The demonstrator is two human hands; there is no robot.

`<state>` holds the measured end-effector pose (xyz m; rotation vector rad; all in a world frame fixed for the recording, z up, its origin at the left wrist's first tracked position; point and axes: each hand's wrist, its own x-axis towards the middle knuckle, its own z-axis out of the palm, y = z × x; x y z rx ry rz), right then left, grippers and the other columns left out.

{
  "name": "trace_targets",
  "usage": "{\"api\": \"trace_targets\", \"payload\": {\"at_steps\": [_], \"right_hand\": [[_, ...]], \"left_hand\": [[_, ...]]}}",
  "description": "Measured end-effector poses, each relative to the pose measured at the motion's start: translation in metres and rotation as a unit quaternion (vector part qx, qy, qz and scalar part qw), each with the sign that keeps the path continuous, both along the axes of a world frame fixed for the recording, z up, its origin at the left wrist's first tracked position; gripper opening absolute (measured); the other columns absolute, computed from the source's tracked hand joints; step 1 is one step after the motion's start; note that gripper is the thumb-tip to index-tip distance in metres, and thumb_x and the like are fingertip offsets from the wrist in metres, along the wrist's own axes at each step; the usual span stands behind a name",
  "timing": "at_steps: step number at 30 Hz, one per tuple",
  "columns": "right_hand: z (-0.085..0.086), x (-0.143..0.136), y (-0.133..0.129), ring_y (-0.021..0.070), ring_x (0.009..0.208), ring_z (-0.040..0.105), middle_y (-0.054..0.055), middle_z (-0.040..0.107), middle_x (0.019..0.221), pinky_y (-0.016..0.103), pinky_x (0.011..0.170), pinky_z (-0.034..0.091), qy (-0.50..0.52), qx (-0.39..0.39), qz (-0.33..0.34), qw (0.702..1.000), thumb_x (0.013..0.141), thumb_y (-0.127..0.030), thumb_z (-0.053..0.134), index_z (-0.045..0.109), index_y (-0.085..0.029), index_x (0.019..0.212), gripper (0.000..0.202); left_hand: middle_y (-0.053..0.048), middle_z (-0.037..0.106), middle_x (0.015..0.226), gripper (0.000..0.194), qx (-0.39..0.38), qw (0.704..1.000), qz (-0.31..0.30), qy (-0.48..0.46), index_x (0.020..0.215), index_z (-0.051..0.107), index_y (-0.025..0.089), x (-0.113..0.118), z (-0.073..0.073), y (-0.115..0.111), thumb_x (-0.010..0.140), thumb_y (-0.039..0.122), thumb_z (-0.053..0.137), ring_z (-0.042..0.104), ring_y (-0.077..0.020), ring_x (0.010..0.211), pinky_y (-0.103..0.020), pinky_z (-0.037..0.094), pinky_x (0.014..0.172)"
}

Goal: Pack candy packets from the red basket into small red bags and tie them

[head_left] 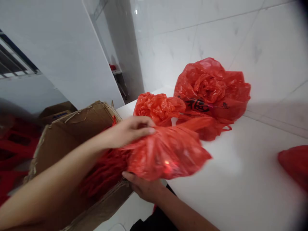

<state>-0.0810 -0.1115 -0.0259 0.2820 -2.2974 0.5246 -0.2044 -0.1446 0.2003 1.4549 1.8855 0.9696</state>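
Observation:
A red plastic bag (166, 154), crumpled and partly see-through, is held between my hands at the right edge of a cardboard box. My left hand (134, 130) reaches across the open box and pinches the bag's upper left part, fingers closed. Below it, my right hand (146, 189) holds the bag's underside, its thumb toward the box and its other fingers mostly hidden. Inside the worn cardboard box (79, 122) lies a heap of dark red material (103, 176), too dim to make out fully.
On the white table (223, 192) behind the held bag sit a crumpled red bag (158, 107) and a large, full red bag (211, 86) with black characters, against the tiled wall. Another red thing (295, 163) lies at the right edge. Red stools (16, 141) stand at the left.

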Motion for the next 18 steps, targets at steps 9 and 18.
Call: {"api": "trace_targets", "payload": {"at_steps": [9,18], "right_hand": [[0.011,0.000,0.003,0.0256,0.131,0.038,0.008,0.053,0.130,0.046,0.106,0.040,-0.016,-0.005,0.016,1.000,0.090,-0.029,0.053,0.057,-0.030,0.127,0.037],[0.010,-0.003,0.004,0.0251,0.130,0.040,0.007,0.055,0.128,0.046,0.105,0.041,0.006,-0.006,0.014,1.000,0.089,-0.027,0.052,0.058,-0.030,0.125,0.037]], "left_hand": [[0.006,0.071,0.087,0.033,-0.266,0.928,0.178,0.190,0.093,0.067,0.023,-0.141,-0.037,-0.131,0.084,0.051,0.053,0.061,-0.0159,0.083,-0.023,0.045,0.076],[-0.005,0.072,0.088,0.022,-0.306,0.871,0.286,0.257,0.086,0.068,0.019,-0.198,-0.162,-0.125,0.081,0.038,0.061,0.065,-0.0199,0.081,-0.033,0.045,0.078]]}}
